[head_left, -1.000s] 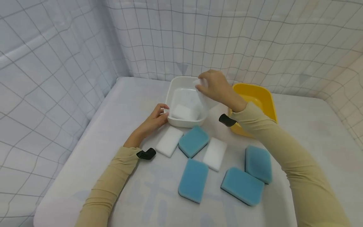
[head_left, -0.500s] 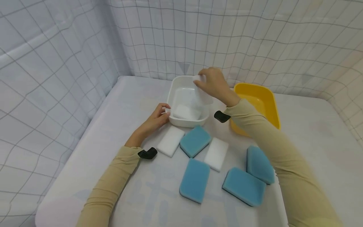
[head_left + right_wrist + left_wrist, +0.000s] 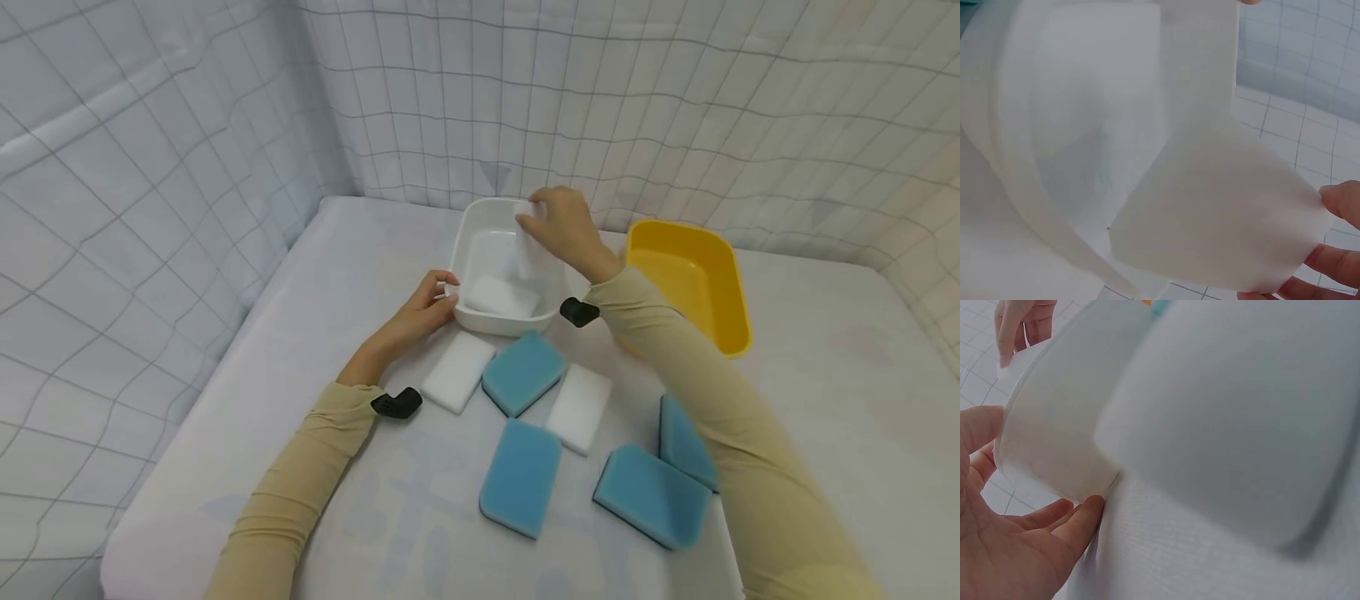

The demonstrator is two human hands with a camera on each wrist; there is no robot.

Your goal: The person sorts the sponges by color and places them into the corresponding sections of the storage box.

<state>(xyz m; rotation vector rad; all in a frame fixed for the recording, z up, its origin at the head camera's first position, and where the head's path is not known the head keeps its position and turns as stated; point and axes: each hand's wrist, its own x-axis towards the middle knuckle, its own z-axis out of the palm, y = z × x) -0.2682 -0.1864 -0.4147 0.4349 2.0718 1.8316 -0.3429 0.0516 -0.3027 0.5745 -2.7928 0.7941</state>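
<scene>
Pinching one end of a thin, white, rectangular foam block (image 3: 531, 254) between thumb and fingers, the right hand (image 3: 558, 221) holds it tilted at the right side of a white plastic tub with rounded corners (image 3: 459, 242). The lower part of the block slopes down toward the tub; whether it touches the wall or floor there is hard to tell. The left hand (image 3: 416, 321) grips the tub's near left corner, its fingers and thumb bent against the rim and outer wall.

Inside the tub, a second white foam block (image 3: 498, 296) lies flat at the near end. To the right, partly behind the right forearm, stands a yellow plastic tub with rounded corners (image 3: 678, 279).

On the white cloth-covered table in front of the white tub lie two more white foam blocks, one on the left (image 3: 457, 372) and one on the right (image 3: 579, 408). Between them is a blue sponge with a dark underside (image 3: 522, 373), and a similar blue sponge (image 3: 520, 477) lies nearer the person. Farther right, another blue sponge (image 3: 652, 497) sits just beside a fourth one (image 3: 686, 442), which the right sleeve (image 3: 720, 417) partly covers.
</scene>
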